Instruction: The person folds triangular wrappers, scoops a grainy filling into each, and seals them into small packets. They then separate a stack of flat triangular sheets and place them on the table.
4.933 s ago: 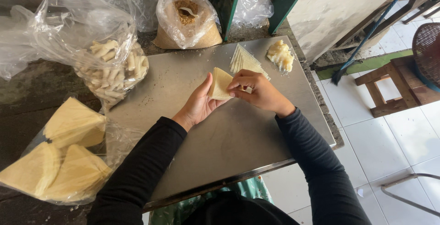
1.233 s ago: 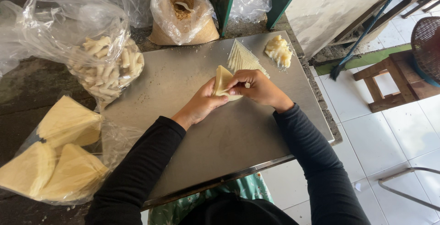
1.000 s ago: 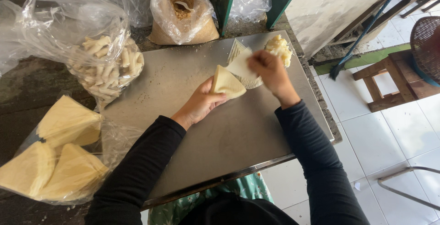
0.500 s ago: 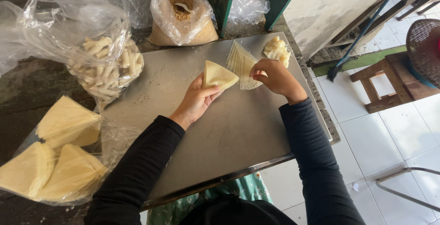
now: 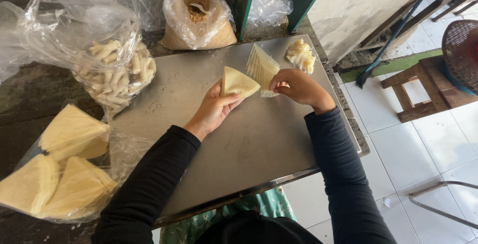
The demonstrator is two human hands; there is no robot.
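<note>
Left hand [image 5: 214, 108] grips folded triangular wrapper [image 5: 238, 83]; right hand [image 5: 297, 86] pinches sheet from wrapper stack [image 5: 261, 66] just beside. Filling lump [image 5: 300, 55] behind stack. Folding step; filling likely next.

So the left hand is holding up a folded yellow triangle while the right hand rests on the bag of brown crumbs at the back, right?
Not quite. The left hand does hold the folded yellow triangle, but the right hand rests at the stack of triangular wrappers, not the bag of brown crumbs, which sits untouched at the back. The head view shows this.
</note>
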